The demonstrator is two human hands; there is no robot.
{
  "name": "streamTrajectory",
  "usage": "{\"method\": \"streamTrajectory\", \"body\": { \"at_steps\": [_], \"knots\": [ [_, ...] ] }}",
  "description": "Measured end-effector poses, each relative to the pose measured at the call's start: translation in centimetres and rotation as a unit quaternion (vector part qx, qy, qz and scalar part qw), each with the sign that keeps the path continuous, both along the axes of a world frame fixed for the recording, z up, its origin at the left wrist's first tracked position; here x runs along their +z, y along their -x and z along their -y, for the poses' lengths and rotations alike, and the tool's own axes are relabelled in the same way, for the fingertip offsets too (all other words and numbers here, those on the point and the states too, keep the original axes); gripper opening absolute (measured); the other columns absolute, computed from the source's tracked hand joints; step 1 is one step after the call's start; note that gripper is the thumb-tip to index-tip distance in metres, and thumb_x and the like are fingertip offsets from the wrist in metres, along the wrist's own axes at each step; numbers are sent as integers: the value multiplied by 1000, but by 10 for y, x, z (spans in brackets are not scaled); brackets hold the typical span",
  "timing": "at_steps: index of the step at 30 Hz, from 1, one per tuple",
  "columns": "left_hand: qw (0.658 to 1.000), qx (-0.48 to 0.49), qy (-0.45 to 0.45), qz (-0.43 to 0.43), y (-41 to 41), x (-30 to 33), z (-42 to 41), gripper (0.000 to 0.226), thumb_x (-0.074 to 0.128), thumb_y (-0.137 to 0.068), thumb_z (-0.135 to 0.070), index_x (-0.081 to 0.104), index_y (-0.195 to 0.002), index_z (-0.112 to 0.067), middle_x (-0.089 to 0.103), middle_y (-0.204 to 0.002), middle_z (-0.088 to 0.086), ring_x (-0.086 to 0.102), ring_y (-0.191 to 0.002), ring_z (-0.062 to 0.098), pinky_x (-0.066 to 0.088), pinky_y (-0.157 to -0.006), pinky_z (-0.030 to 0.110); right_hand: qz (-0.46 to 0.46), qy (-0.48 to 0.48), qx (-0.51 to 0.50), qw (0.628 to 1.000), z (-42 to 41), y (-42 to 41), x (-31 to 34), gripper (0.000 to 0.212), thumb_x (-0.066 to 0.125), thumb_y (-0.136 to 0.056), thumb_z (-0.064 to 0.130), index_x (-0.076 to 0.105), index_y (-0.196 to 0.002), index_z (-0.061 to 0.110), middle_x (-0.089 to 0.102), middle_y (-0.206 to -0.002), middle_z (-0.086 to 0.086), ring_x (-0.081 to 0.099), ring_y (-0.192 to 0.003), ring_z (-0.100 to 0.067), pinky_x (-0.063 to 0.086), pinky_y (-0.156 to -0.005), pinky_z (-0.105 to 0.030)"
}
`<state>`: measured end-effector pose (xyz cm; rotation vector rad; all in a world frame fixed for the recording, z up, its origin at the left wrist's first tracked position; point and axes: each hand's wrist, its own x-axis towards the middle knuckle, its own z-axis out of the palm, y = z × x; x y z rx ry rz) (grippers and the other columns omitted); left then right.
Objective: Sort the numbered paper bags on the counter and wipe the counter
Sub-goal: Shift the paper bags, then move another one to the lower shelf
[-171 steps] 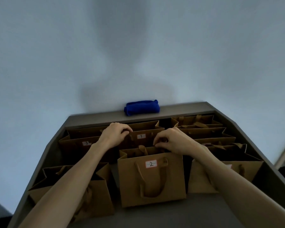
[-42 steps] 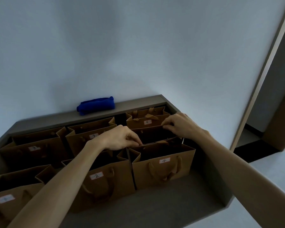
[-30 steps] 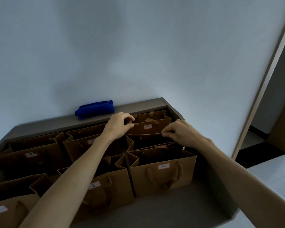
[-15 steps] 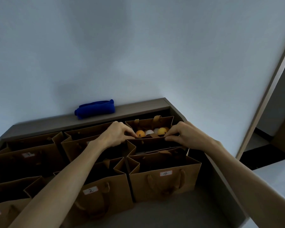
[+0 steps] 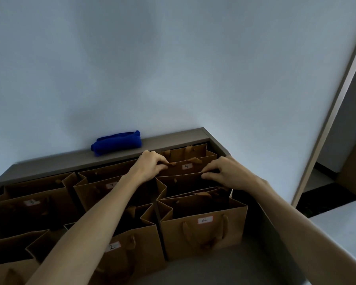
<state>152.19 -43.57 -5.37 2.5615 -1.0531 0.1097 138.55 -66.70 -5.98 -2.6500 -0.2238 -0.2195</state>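
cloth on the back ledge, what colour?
Deep blue, plain; the cloth shows clearly in the head view, against the wall.

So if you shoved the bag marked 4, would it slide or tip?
The bag marked 4 would probably slide: it stands upright on a broad flat base. Its thin paper walls would likely buckle inward. Its weight is unclear, since its contents are hidden.

A plain pale wall (image 5: 173,68) fills the upper view in dim, bluish light. At right, a tan door frame (image 5: 333,103) slants beside a pale floor (image 5: 341,227).
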Motion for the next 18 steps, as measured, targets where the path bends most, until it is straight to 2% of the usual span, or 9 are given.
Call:
{"method": "streamTrajectory", "body": {
  "at_steps": [3,6,9,11,14,18],
  "knots": [
    [999,-2,41,24,6,4,-3,22,65,-89,-16,71,-110,-18,71,-108,1,61,-85,5,53,-90,32,15,-17,-12,1000,2,2,1,27,60,-93,37,72,-111,21,69,-107,8,61,-95,-4,46,-82,-16],
    [995,-1,94,32,12,20,-10,21,67,-87,-15,73,-107,-16,72,-99,-1,62,-79,2,54,-83,23,74,-43,-41,995,6,3,2,27,62,-91,43,70,-109,24,64,-104,10,58,-96,-5,41,-75,-13],
    [990,10,134,41,13,47,-20,19,70,-86,-17,74,-104,-17,73,-91,-3,64,-72,1,54,-76,18,122,-110,-93,982,9,-1,7,28,65,-88,45,65,-108,27,58,-106,10,56,-96,-4,41,-68,-10],
    [987,9,152,51,14,69,-27,19,71,-85,-19,74,-103,-17,72,-85,-7,65,-67,-1,51,-68,11,146,-165,-127,967,8,-5,13,31,68,-84,46,61,-108,28,57,-111,8,56,-98,-6,39,-69,-11],
    [980,18,180,82,18,101,-38,19,72,-84,-21,74,-103,-20,67,-71,-13,63,-58,-2,49,-60,9,160,-253,-159,941,5,-11,24,52,75,-76,49,51,-118,30,50,-122,3,56,-102,-10,46,-76,-19],
    [977,23,190,94,26,129,-55,28,69,-85,-20,70,-112,-14,71,-98,-4,63,-70,-2,50,-68,7,86,-375,-105,917,0,-15,42,89,83,-65,54,30,-136,44,39,-138,3,56,-114,-20,55,-88,-39]
  ]
}}
